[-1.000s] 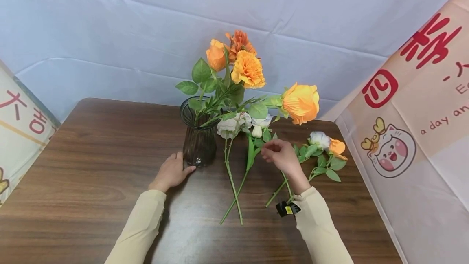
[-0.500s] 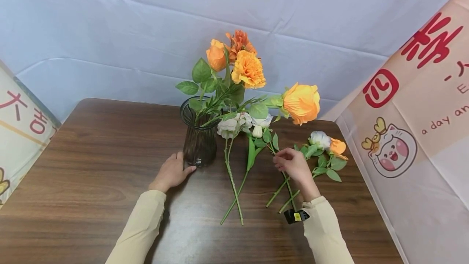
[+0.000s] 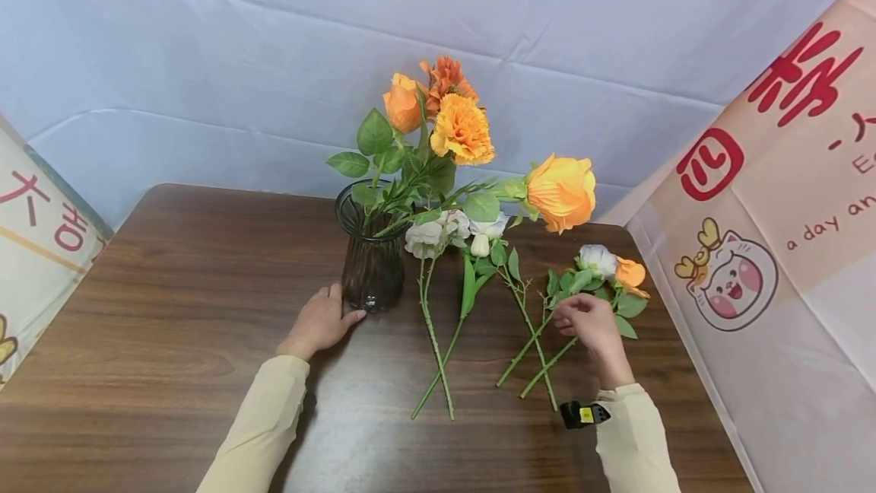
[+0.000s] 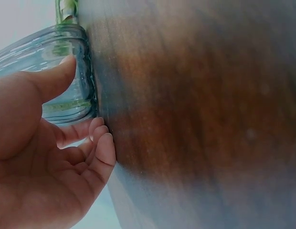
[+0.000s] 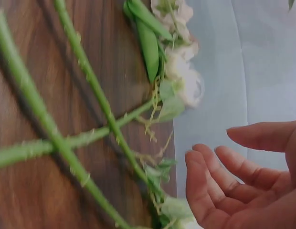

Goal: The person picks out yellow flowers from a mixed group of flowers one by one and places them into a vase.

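A dark glass vase (image 3: 372,268) stands upright on the wooden table (image 3: 205,310), holding several orange and yellow artificial flowers (image 3: 462,130). At its base, my left hand (image 3: 323,319) holds the glass, thumb in front and fingers curled at the side; the left wrist view shows the thumb (image 4: 62,78) against the vase. My right hand (image 3: 590,326) hovers over the right-hand flowers, fingers loosely bent, thumb apart. Nothing is between its fingers in the right wrist view. Below it lie crossed green stems (image 3: 547,375), leading to a pale rose (image 3: 598,260) and an orange flower (image 3: 630,274).
White flowers (image 3: 426,239) with crossing stems lie just right of the vase, beside a white tulip bud (image 3: 480,246). A large yellow-orange rose (image 3: 563,192) leans far out of the vase to the right. Pale cloth (image 3: 260,59) hangs behind the table, and a printed sheet (image 3: 780,249) at right.
My right hand has moved right and toward me, from beside the white flowers to over the right-hand stems, with nothing in it. My left hand and the vase have stayed put.
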Motion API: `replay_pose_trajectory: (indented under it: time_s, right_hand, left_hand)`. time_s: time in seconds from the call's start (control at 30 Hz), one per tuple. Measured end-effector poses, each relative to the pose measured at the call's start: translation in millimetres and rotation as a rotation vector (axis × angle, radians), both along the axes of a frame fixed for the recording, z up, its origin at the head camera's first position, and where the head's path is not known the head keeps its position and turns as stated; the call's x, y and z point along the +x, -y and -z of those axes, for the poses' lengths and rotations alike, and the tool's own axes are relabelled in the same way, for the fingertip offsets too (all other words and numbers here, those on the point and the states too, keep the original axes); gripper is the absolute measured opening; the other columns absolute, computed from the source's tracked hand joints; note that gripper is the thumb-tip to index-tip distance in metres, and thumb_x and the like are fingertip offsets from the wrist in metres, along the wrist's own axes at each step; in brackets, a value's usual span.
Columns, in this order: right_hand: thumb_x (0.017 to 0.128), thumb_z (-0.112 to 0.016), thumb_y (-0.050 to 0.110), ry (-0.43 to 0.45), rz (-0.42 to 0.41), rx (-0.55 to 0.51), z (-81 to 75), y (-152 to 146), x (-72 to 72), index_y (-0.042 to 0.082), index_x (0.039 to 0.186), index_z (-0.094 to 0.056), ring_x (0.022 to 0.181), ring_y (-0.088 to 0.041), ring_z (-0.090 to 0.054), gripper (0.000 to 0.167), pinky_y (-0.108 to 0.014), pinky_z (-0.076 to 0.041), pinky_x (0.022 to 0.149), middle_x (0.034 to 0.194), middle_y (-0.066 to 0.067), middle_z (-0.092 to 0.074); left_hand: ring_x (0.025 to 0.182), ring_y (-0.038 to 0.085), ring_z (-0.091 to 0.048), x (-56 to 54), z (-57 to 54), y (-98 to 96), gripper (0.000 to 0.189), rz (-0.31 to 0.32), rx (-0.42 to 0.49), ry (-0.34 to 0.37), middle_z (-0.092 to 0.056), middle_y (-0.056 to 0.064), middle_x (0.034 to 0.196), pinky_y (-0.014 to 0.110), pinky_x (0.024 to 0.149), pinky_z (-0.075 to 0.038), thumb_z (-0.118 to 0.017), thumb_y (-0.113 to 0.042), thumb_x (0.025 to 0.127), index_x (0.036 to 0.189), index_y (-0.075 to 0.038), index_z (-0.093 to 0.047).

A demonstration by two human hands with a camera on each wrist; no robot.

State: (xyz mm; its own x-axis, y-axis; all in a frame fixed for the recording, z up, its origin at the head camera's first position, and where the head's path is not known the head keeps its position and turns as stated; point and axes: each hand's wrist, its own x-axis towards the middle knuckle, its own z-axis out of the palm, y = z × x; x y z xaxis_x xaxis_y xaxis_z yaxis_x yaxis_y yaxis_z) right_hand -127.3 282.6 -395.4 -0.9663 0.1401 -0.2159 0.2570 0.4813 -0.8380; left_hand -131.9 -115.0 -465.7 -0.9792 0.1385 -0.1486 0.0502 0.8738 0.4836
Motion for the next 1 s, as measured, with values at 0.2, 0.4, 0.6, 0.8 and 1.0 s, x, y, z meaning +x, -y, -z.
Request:
replay_pose_trajectory:
  time_s: [0.2, 0.4, 0.6, 0.8, 1.0]
  right_hand:
    - [0.089, -0.052, 0.004, 0.024, 0.082, -0.013, 1.8, -17, 4.9, -0.014, 0.096, -0.056, 0.064, -0.017, -0.061, 0.02, -0.033, -0.053, 0.061, 0.075, -0.01, -0.064]
    - [0.085, -0.053, 0.003, 0.04, 0.161, -0.012, 6.7, -29, 10.9, -0.013, 0.088, -0.057, 0.06, -0.015, -0.06, 0.016, -0.032, -0.053, 0.059, 0.075, -0.007, -0.064]
    - [0.085, -0.055, 0.006, 0.093, 0.169, 0.028, 16.3, -36, 12.9, -0.012, 0.087, -0.058, 0.058, -0.014, -0.058, 0.019, -0.031, -0.052, 0.056, 0.068, -0.005, -0.062]
    - [0.086, -0.058, 0.009, 0.149, 0.159, 0.006, 27.5, -42, 11.7, -0.012, 0.084, -0.057, 0.055, -0.015, -0.057, 0.021, -0.03, -0.052, 0.053, 0.065, -0.007, -0.059]
    - [0.087, -0.057, 0.009, 0.204, 0.16, -0.013, 38.3, -44, 11.4, -0.011, 0.084, -0.055, 0.055, -0.016, -0.056, 0.02, -0.03, -0.051, 0.051, 0.064, -0.008, -0.058]
  left_hand:
    - [0.105, 0.043, -0.048, -0.2, 1.7, -0.1, 0.058, -0.005, 0.006, 0.002, -0.048, 0.03, 0.11, 0.051, 0.089, -0.039, -0.058, -0.036, 0.088, 0.117, 0.011, -0.04]
    - [0.104, 0.043, -0.048, 0.4, 0.8, 0.2, 0.058, 0.001, 0.003, 0.005, -0.048, 0.03, 0.11, 0.051, 0.089, -0.039, -0.058, -0.035, 0.089, 0.118, 0.011, -0.04]
    - [0.105, 0.044, -0.047, 0.9, 0.8, 0.8, 0.059, 0.0, 0.009, 0.001, -0.048, 0.031, 0.11, 0.051, 0.089, -0.038, -0.058, -0.035, 0.088, 0.118, 0.012, -0.039]
    - [0.105, 0.043, -0.047, 0.9, 2.9, 1.5, 0.06, 0.001, 0.012, -0.004, -0.048, 0.031, 0.11, 0.051, 0.089, -0.039, -0.057, -0.036, 0.089, 0.119, 0.012, -0.04]
    - [0.106, 0.043, -0.047, 1.0, 2.4, 1.0, 0.06, 0.0, 0.016, -0.001, -0.047, 0.031, 0.112, 0.051, 0.089, -0.038, -0.058, -0.036, 0.089, 0.119, 0.012, -0.039]
